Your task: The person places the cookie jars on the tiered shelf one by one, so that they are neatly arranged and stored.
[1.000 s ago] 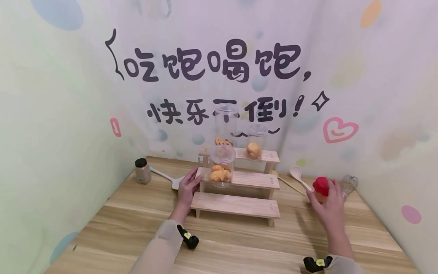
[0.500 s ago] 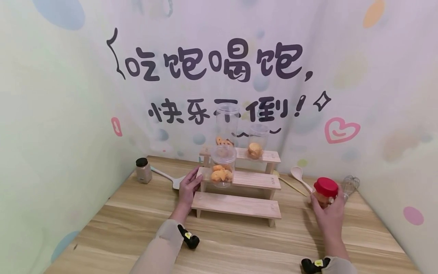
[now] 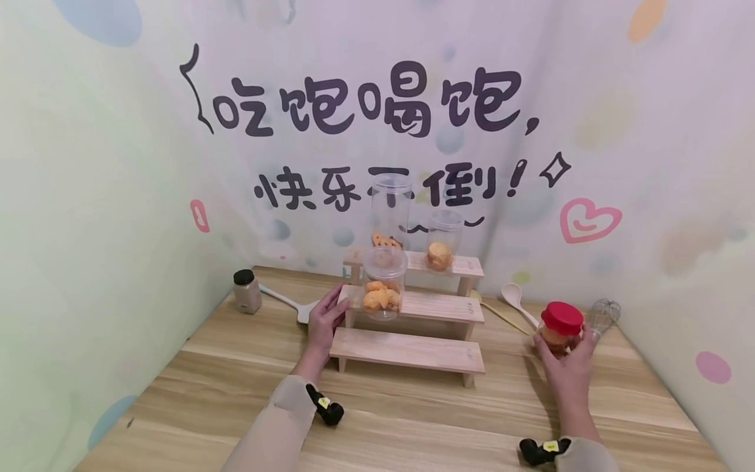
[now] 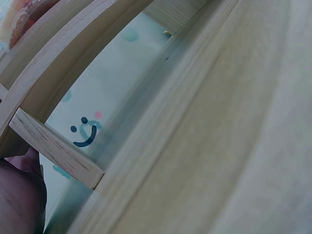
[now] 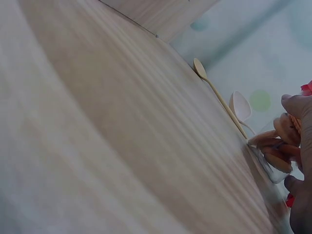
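Observation:
A three-tier wooden stand (image 3: pixel 407 350) is in the middle of the head view. My left hand (image 3: pixel 326 324) grips the left end of its middle tier. In my right hand (image 3: pixel 571 373), at the right, is a clear jar with a red lid (image 3: pixel 562 318), gripped round its side. Brown cookies (image 5: pixel 287 129) show through this jar in the right wrist view. A tall clear jar (image 3: pixel 390 210) and a shorter clear jar (image 3: pixel 445 228), both with cookies, stand on the top tier. Another clear cookie jar (image 3: pixel 385 269) is on the middle tier's left part.
A black-capped jar (image 3: pixel 246 292) and a pale spatula (image 3: pixel 283 299) lie left of the stand on the wooden table (image 3: pixel 377 419). Right of it are a yellow-handled utensil (image 3: pixel 504 317), a white spoon (image 3: pixel 513 296) and a whisk (image 3: pixel 605 316). A printed curtain (image 3: pixel 330 39) hangs behind.
My right hand has shifted from over the red lid to the jar's side, and the jar has come nearer, its lid now fully in sight. The left hand stays on the stand.

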Demonstrator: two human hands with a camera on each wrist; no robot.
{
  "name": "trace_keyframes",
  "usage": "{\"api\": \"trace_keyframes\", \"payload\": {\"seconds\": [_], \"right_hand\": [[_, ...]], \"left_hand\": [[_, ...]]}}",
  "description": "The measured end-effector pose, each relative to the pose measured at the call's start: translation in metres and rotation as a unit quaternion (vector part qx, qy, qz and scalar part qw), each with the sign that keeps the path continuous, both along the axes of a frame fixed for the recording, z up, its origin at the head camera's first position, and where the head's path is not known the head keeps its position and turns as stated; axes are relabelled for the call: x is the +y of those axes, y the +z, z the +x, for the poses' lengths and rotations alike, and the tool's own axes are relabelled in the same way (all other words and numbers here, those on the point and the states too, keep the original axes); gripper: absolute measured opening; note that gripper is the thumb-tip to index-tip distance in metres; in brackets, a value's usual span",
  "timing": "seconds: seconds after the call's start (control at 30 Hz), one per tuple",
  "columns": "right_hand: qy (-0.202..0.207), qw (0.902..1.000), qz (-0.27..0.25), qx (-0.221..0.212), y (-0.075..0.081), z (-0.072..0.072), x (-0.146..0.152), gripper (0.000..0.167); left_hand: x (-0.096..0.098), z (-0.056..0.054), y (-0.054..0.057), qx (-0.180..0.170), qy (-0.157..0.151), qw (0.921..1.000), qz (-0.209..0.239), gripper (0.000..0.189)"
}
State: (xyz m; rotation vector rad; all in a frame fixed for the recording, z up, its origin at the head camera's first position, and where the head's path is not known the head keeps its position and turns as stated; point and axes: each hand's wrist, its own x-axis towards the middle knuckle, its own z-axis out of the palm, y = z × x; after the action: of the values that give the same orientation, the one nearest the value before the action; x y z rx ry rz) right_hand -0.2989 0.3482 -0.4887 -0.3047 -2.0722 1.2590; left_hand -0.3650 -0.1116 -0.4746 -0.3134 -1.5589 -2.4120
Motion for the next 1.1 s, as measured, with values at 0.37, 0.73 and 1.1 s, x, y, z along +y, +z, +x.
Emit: {"api": "trace_keyframes", "payload": {"seconds": [0.37,0.73,1.1], "right_hand": [[0.009,0.9998,-0.002,-0.017,-0.0017,0.0005,0.0011,0.099],[0.006,0.9985,0.001,-0.055,-0.0022,-0.0019,0.0041,0.096],[0.011,0.9975,0.011,-0.069,-0.0028,-0.0059,0.0095,0.09]], "left_hand": [[0.0003,0.0001,-0.0012,0.002,0.004,1.0,-0.005,0.052],[0.0003,0.0005,0.0017,0.001,0.002,1.0,0.002,0.051],[0.0006,0.0001,0.0015,0.0,0.003,1.0,0.002,0.05]]}}
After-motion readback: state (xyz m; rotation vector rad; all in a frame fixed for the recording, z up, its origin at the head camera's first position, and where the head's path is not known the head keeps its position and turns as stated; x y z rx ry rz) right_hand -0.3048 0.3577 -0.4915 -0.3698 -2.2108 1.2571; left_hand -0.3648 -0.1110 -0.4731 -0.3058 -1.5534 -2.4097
